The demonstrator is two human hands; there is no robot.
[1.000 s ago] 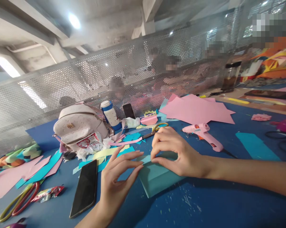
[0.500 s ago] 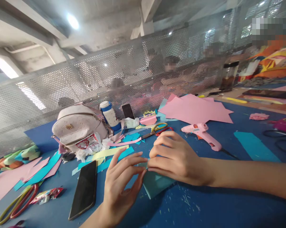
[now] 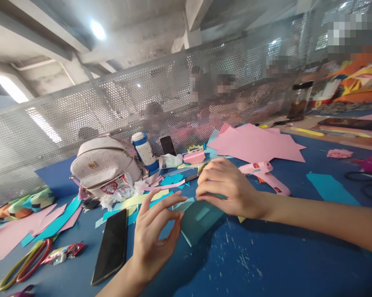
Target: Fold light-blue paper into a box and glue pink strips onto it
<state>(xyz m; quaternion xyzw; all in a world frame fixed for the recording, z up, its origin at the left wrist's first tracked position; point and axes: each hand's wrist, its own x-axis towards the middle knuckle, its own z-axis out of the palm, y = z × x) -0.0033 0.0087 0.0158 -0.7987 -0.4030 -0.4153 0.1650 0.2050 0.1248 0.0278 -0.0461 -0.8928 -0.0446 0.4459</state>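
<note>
A folded sheet of teal paper is held just above the blue table, tilted, with a lighter flap along its upper left edge. My left hand pinches with thumb and forefinger at its left edge, the other fingers spread. My right hand has its fingers curled over the paper's upper right part, and its thumb is hidden. Just past the right hand lies a pink hot glue gun. Scissors lie behind my right knuckles, their handles mostly covered.
Left of my left hand lies a black phone. A pale backpack and a white-and-blue bottle stand behind. Pink paper sheets are stacked at the back. Teal paper lies to the right, more scissors at lower left.
My right hand has moved up and away from my left fingertips, lifting and tilting the teal paper so more of its face shows. The scissors' handles have become mostly covered.
</note>
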